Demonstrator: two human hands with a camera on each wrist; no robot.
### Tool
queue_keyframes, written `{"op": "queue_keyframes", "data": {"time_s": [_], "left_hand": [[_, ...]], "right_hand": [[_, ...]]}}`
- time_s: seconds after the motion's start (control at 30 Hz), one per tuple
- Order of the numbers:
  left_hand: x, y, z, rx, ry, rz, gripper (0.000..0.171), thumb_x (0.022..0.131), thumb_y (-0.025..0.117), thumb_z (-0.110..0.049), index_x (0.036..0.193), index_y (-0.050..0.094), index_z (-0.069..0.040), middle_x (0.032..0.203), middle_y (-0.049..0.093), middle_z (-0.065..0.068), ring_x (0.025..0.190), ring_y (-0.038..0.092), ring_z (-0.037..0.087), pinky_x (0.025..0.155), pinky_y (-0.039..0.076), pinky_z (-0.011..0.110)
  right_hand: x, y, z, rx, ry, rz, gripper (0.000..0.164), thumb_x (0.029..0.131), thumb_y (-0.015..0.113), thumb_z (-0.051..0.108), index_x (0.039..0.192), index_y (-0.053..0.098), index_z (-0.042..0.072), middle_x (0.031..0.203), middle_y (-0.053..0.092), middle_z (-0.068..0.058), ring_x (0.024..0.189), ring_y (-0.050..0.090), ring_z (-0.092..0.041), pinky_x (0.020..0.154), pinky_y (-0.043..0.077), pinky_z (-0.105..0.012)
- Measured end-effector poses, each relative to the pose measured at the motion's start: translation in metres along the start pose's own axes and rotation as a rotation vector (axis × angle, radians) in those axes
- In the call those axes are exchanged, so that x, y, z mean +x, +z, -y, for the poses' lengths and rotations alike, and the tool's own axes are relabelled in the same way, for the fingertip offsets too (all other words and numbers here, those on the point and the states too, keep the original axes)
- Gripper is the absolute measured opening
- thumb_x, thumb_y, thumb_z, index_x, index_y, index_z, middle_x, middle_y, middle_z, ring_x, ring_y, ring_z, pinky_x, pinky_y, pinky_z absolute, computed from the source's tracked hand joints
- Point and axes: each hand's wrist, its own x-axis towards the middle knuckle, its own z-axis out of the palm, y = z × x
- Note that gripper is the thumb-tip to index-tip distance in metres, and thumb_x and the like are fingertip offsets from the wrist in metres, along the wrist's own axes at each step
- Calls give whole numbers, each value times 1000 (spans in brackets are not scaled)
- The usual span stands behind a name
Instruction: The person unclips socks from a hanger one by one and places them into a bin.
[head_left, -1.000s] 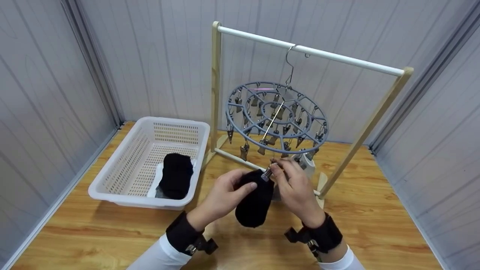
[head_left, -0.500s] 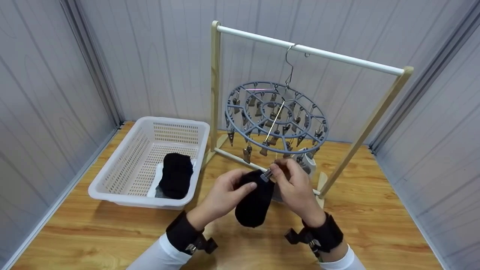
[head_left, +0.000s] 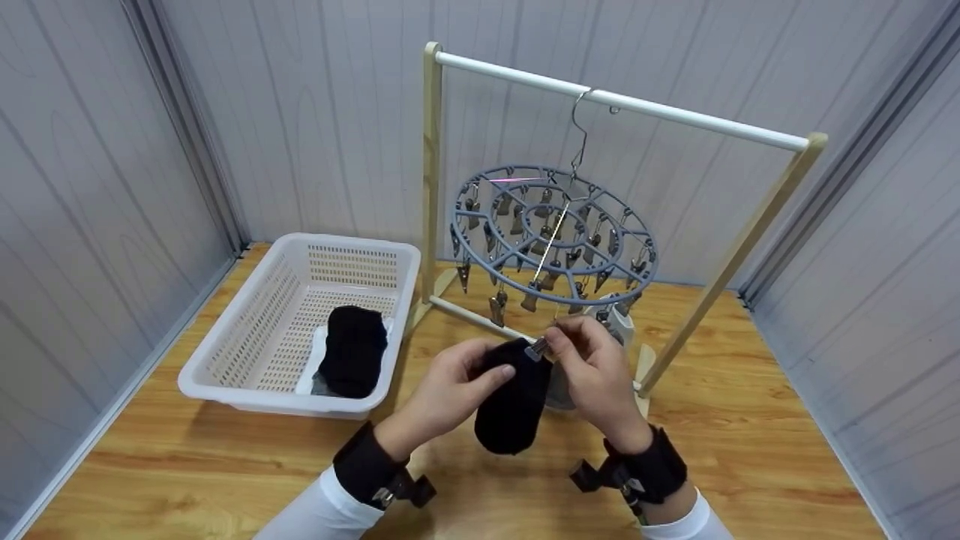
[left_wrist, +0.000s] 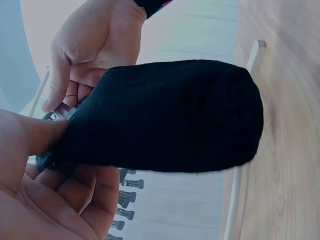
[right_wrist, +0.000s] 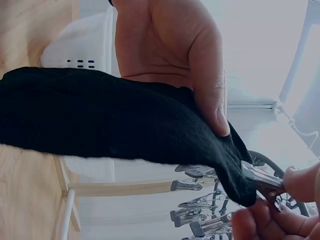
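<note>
A black sock (head_left: 514,409) hangs toe down in the head view, its top edge pinched between the thumb and fingers of my left hand (head_left: 461,382). My right hand (head_left: 596,375) grips a metal clip (head_left: 537,349) at the sock's upper right corner. In the right wrist view the clip's jaws (right_wrist: 252,172) overlap the cuff, with thumb and fingers on its handles. The left wrist view shows the sock (left_wrist: 175,115) stretched out flat, covering part of the clip. Above both hands hangs a round blue-grey drying hanger (head_left: 491,264) bearing several clips.
A white basket (head_left: 199,379) on the left holds another black sock (head_left: 354,352) over white and grey cloth. The hanger hooks onto the white rail (head_left: 675,114) of a wooden stand (head_left: 731,274). A white and grey sock (head_left: 619,324) hangs behind my right hand.
Both hands, the clip and the black sock have shifted slightly to the right. The clips on the hanger have swayed a little. The grip of each hand stays the same.
</note>
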Motion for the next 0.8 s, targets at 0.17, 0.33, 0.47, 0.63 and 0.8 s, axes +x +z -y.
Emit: {"op": "queue_keyframes", "data": {"time_s": [0.17,0.33,0.47,0.63,0.8], "left_hand": [[0,0,0,-2,-7,8,20,108,77,-15,121,76,0,105,79,8,92,72,16,81,58,28],[1,-1,0,-2,1,13,20,108,76,-14,121,76,1,105,79,8,91,73,17,81,58,29],[1,-1,1,-21,3,21,19,108,76,-12,121,76,2,106,79,10,92,74,18,81,59,29],[1,-2,1,-14,3,24,18,108,75,-11,119,76,2,104,79,10,92,73,19,81,59,29],[2,-5,1,27,10,9,16,107,76,-11,117,76,1,102,78,7,90,72,17,80,57,29]], "right_hand": [[0,0,-1,36,-19,-17,12,112,67,6,115,69,-5,105,73,-14,91,71,-19,82,57,-26],[1,0,-1,37,-27,-18,11,112,66,6,114,69,-5,104,72,-14,92,70,-21,85,58,-27],[0,0,-1,43,-20,-14,9,111,67,3,113,67,-5,104,72,-14,92,70,-21,85,59,-28],[0,-1,-2,19,-53,-20,8,110,68,4,110,68,-4,100,71,-12,83,65,-24,75,52,-25],[1,-3,-2,3,-88,-41,8,110,68,3,109,68,-5,99,71,-12,79,62,-24,72,48,-24]]}}
